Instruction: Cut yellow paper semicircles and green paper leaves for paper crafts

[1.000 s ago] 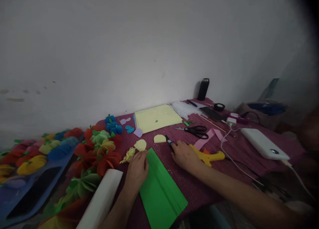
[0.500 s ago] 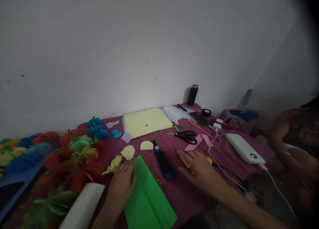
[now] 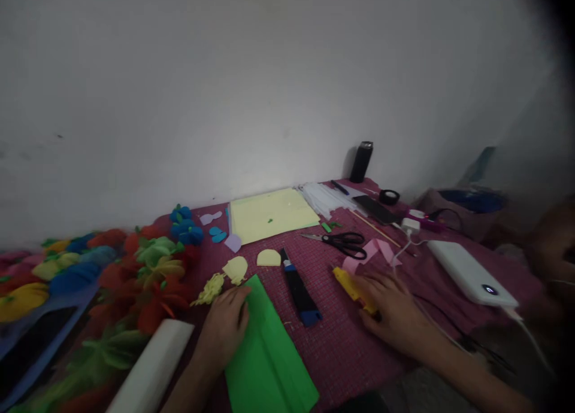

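My left hand (image 3: 224,323) lies on the left edge of a green foam sheet (image 3: 265,347), fingers flat and close together. Beyond its fingertips are curly pale yellow strips (image 3: 210,289) and a pale yellow cut-out with a fringed edge (image 3: 236,269). My right hand (image 3: 389,305) is closed over a yellow glue gun (image 3: 353,287), its tip pointing toward the scissors (image 3: 345,242); the palm hides its rear part. Between my hands lies a black and blue cutter knife (image 3: 300,290). A pale yellow rounded piece (image 3: 268,258) rests beyond the sheet.
Colourful fabric-like flowers (image 3: 157,275) and a white roll (image 3: 155,365) fill the left side. Pale yellow sheets (image 3: 269,215) lie near the wall. On the right are pink ribbon (image 3: 371,254), a white power bank (image 3: 469,272) with cables, and a dark bottle (image 3: 362,161). Another person's arm (image 3: 550,245) shows far right.
My right hand has closed over the glue gun and shifted it slightly right; more of the yellow body shows. The left hand stays on the green sheet. The view has turned slightly.
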Demonstrator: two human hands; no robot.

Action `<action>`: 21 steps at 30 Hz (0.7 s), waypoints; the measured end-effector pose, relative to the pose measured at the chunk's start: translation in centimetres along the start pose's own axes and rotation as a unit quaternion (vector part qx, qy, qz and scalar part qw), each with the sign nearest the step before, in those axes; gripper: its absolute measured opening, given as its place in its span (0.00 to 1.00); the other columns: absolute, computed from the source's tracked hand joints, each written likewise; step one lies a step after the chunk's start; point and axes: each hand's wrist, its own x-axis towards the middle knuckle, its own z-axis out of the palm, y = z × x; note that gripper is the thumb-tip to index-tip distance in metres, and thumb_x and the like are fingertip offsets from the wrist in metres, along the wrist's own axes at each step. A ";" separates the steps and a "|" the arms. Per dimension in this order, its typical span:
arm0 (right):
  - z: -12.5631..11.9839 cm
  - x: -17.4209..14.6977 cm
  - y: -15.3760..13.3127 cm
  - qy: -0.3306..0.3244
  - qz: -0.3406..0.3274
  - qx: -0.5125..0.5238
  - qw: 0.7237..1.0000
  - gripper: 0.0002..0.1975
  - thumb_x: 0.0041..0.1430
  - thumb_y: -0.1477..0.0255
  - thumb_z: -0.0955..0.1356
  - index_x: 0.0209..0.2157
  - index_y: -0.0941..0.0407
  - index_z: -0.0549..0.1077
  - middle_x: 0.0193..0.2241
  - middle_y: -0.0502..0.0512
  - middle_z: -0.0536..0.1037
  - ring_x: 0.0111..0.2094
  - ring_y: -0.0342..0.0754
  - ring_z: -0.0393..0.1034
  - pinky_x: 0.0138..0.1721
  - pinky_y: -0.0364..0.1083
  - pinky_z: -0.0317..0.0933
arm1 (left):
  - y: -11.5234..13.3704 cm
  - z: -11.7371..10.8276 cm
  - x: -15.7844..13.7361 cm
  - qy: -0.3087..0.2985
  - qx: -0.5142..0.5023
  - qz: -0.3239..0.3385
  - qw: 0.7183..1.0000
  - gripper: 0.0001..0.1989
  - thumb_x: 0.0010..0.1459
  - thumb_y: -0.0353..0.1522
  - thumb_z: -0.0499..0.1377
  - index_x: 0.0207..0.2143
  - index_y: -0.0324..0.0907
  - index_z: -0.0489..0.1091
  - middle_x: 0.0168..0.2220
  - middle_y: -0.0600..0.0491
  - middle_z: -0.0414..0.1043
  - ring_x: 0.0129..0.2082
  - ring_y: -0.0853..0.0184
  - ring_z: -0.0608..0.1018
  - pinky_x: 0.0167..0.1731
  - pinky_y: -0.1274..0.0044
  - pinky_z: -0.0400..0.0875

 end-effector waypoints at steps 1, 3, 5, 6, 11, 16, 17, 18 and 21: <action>0.2 -0.1 0.8 0.002 -0.005 -0.009 1.000 0.26 0.49 0.71 0.63 0.52 0.55 0.65 0.48 0.59 0.71 0.50 0.57 0.61 0.53 0.60 0.46 | 0.2 -0.1 0.1 -0.008 0.002 -0.003 1.000 0.14 0.56 0.26 0.48 0.44 0.40 0.66 0.43 0.47 0.72 0.44 0.61 0.72 0.46 0.66 0.66; 0.7 -0.2 2.7 0.019 0.002 -0.030 0.999 0.25 0.49 0.69 0.63 0.52 0.53 0.65 0.48 0.58 0.72 0.50 0.59 0.62 0.53 0.62 0.46 | 0.4 -0.4 0.2 -0.018 0.007 -0.023 1.000 0.14 0.56 0.25 0.48 0.44 0.39 0.66 0.43 0.47 0.72 0.44 0.61 0.72 0.46 0.66 0.66; 1.4 -0.4 4.6 0.030 -0.001 -0.046 0.998 0.25 0.49 0.69 0.63 0.51 0.54 0.65 0.48 0.60 0.72 0.50 0.60 0.62 0.52 0.62 0.48 | 0.5 -0.6 0.2 -0.018 0.009 -0.039 0.999 0.14 0.56 0.25 0.48 0.44 0.39 0.66 0.43 0.47 0.71 0.44 0.61 0.71 0.46 0.66 0.65; 1.6 -0.5 5.2 0.040 0.005 -0.057 0.998 0.24 0.49 0.69 0.63 0.51 0.54 0.66 0.48 0.60 0.72 0.50 0.60 0.63 0.51 0.62 0.49 | 0.4 -0.7 0.2 -0.016 0.010 -0.046 0.999 0.14 0.56 0.25 0.48 0.44 0.39 0.66 0.43 0.47 0.71 0.45 0.61 0.71 0.47 0.66 0.64; 1.1 -1.2 3.2 0.087 -0.011 -0.039 0.995 0.25 0.51 0.67 0.63 0.53 0.53 0.62 0.52 0.60 0.67 0.52 0.61 0.60 0.51 0.62 0.51 | 0.5 -1.1 0.4 -0.016 0.008 -0.078 0.997 0.14 0.56 0.25 0.48 0.45 0.38 0.65 0.44 0.46 0.71 0.46 0.61 0.70 0.48 0.66 0.63; -0.7 0.9 -6.4 0.008 -0.031 0.093 0.995 0.26 0.57 0.63 0.61 0.57 0.52 0.56 0.44 0.59 0.72 0.43 0.52 0.68 0.43 0.50 0.63 | 0.8 -1.5 0.6 -0.025 0.006 -0.085 0.996 0.15 0.57 0.25 0.48 0.46 0.38 0.65 0.44 0.47 0.71 0.45 0.61 0.70 0.47 0.67 0.63; -0.8 2.0 -8.0 -0.010 -0.015 0.099 0.995 0.28 0.57 0.63 0.62 0.58 0.52 0.54 0.43 0.59 0.72 0.41 0.52 0.69 0.41 0.50 0.63 | 0.9 -1.6 0.6 -0.027 0.007 -0.087 0.996 0.15 0.57 0.25 0.48 0.46 0.38 0.65 0.44 0.47 0.71 0.45 0.61 0.71 0.47 0.67 0.63; -0.7 3.2 -9.4 -0.026 0.001 0.093 0.995 0.30 0.56 0.61 0.63 0.59 0.53 0.52 0.42 0.60 0.72 0.40 0.54 0.69 0.39 0.50 0.63 | 0.9 -1.7 0.6 -0.028 0.009 -0.090 0.996 0.15 0.57 0.25 0.48 0.46 0.38 0.65 0.44 0.47 0.71 0.45 0.62 0.71 0.47 0.67 0.63; 0.0 6.7 -11.2 -0.060 0.051 0.058 0.995 0.35 0.51 0.58 0.64 0.59 0.55 0.53 0.41 0.63 0.73 0.40 0.59 0.69 0.35 0.52 0.62 | 0.9 -2.0 0.5 -0.031 0.015 -0.096 0.995 0.15 0.57 0.25 0.48 0.46 0.39 0.65 0.43 0.47 0.71 0.45 0.62 0.71 0.47 0.67 0.62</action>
